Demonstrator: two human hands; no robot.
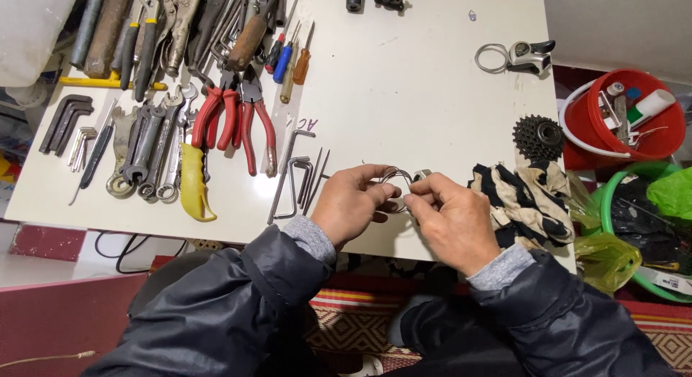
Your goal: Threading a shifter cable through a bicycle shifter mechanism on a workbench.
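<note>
My left hand (351,207) and right hand (450,218) meet over the near edge of the white table (404,96), both pinched shut on a coil (395,179) of thin wire or cable with a small metal piece at its right end. The coil stands roughly upright between my fingertips, its loop facing me and its long axis running left to right; I cannot tell its ends apart under my fingers. Just left of my left hand lie a few hex keys (295,176), and farther left red-handled pliers (241,121), a row of wrenches (148,150) and a yellow-handled tool (193,182). Just right of my right hand lies a black-and-cream rag (526,200), with a black sprocket cluster (538,137) beyond it. At the far right of the table sits a shifter (530,56) with a wire loop. Off the table's right edge stand a red bucket (667,135) holding a white tube and small parts, a green hoop (613,197) and yellow-green plastic bags (605,258).
</note>
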